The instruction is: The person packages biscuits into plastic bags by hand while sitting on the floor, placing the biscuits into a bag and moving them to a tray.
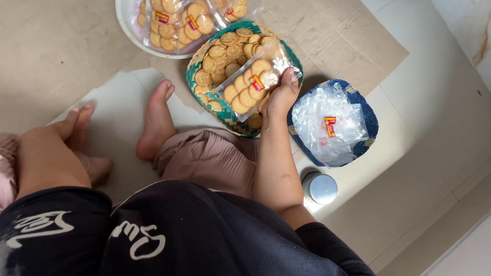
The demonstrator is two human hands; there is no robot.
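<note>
My right hand point(280, 93) grips the edge of a clear plastic bag of round biscuits point(250, 84), holding it over a green woven basket point(193, 87) of loose biscuits. My left hand point(75, 123) lies flat on the floor at the left, beside my bare foot point(156, 119), and holds nothing. I sit on the floor in pink trousers and a dark top.
A white plate point(122, 12) piled with filled biscuit bags stands beyond the basket. A blue basket point(371, 118) of empty clear bags lies to the right. A small tin with a silver lid point(320, 188) stands near my right arm. Brown cardboard point(36, 43) covers the floor.
</note>
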